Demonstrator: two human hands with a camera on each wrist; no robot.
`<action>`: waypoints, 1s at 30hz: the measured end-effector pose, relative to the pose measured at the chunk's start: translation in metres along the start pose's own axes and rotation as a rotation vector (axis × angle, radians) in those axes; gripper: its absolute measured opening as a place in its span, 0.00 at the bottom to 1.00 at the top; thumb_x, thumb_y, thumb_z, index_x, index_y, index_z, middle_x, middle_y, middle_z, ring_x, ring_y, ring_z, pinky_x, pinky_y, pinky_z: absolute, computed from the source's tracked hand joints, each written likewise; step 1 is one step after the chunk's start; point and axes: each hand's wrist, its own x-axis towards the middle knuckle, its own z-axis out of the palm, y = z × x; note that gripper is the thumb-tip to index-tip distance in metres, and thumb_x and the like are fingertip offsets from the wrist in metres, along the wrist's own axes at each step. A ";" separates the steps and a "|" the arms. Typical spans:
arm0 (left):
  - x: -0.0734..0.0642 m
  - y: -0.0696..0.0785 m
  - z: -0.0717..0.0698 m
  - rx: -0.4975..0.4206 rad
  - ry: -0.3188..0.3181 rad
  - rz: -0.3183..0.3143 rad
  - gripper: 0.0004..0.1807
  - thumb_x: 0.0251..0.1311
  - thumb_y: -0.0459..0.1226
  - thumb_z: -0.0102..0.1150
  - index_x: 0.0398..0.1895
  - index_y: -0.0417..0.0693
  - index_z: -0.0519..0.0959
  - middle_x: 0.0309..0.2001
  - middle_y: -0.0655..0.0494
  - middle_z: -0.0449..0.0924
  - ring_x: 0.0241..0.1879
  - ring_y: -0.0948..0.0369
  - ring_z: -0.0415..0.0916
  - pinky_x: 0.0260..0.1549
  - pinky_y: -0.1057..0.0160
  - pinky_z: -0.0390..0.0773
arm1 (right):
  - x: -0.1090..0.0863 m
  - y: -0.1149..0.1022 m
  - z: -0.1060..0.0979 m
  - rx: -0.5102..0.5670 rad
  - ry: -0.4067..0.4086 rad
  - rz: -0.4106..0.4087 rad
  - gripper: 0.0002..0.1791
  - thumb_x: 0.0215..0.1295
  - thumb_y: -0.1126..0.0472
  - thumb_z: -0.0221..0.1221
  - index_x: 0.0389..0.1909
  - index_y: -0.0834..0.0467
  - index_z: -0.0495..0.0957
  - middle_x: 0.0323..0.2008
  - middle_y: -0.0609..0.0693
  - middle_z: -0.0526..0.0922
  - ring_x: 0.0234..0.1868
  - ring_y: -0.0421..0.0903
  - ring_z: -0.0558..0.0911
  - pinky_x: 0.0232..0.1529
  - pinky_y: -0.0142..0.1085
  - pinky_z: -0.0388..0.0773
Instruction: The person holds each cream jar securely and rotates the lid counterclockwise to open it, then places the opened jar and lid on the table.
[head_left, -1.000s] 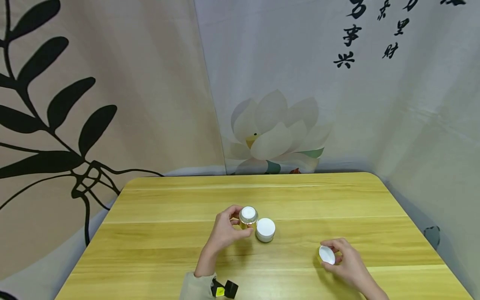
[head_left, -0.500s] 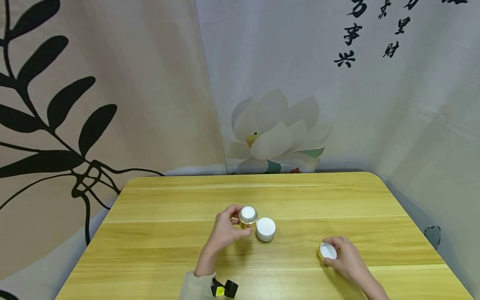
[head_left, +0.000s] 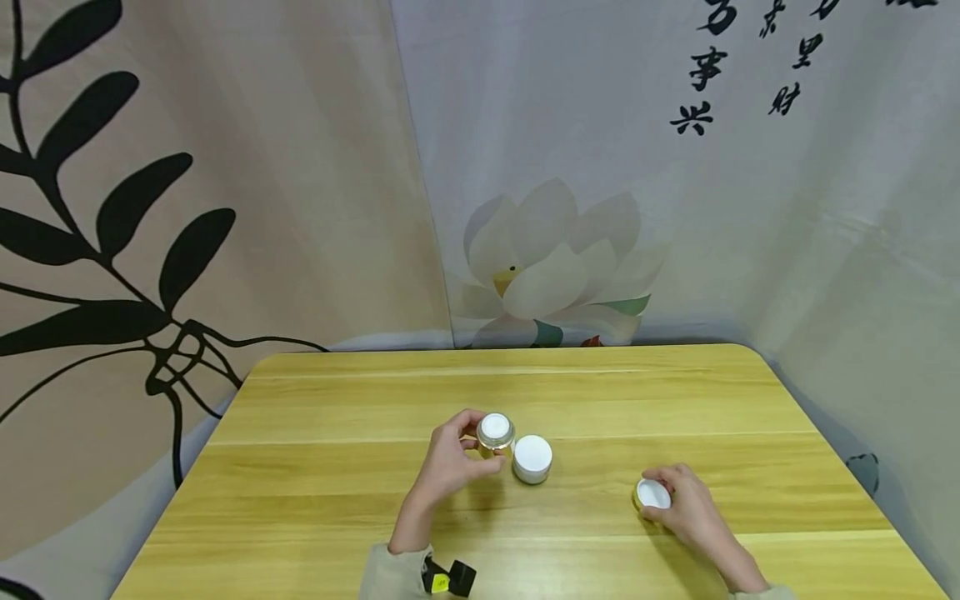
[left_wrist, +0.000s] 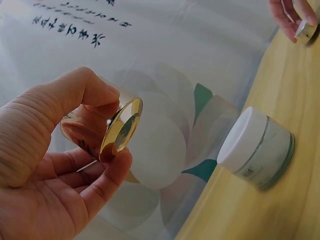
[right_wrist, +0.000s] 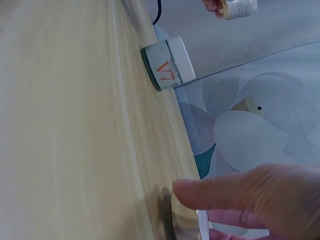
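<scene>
My left hand (head_left: 448, 460) grips a small gold jar (head_left: 496, 428) between thumb and fingers, its white top facing up. In the left wrist view the jar's shiny gold base (left_wrist: 121, 131) shows past the fingertips. Just right of it stands a closed cream jar (head_left: 532, 459) with a white lid; the right wrist view shows red "V7" lettering on its side. Farther right, my right hand (head_left: 693, 512) pinches a gold lid (head_left: 652, 494) by its edge, white inside turned upward. It is low over the table; whether it touches the wood I cannot tell.
All this is at a yellow wood-grain table (head_left: 337, 417) with rounded far corners. Behind it hangs a cloth backdrop (head_left: 570, 100) printed with a lotus, black leaves and characters. A black device with a yellow label (head_left: 442, 581) sits at my left wrist.
My right hand has shifted slightly away from me with the gold lid, which now lies flatter, its white inside facing more upward. The left hand and both jars stay nearly still.
</scene>
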 end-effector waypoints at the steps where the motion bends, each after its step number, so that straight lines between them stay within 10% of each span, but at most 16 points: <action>1: 0.000 0.000 0.000 0.000 0.000 0.001 0.25 0.38 0.28 0.71 0.45 0.39 0.76 0.40 0.53 0.76 0.39 0.57 0.71 0.38 0.63 0.77 | 0.000 0.000 0.000 0.001 -0.004 0.003 0.26 0.36 0.66 0.74 0.41 0.66 0.80 0.37 0.57 0.77 0.35 0.50 0.75 0.35 0.42 0.73; 30: 0.000 -0.016 -0.008 0.069 0.123 -0.043 0.24 0.36 0.27 0.70 0.42 0.36 0.75 0.37 0.49 0.76 0.37 0.57 0.71 0.36 0.59 0.78 | 0.003 0.004 0.004 0.009 -0.029 0.029 0.26 0.36 0.64 0.75 0.41 0.66 0.80 0.36 0.56 0.76 0.36 0.51 0.75 0.37 0.47 0.74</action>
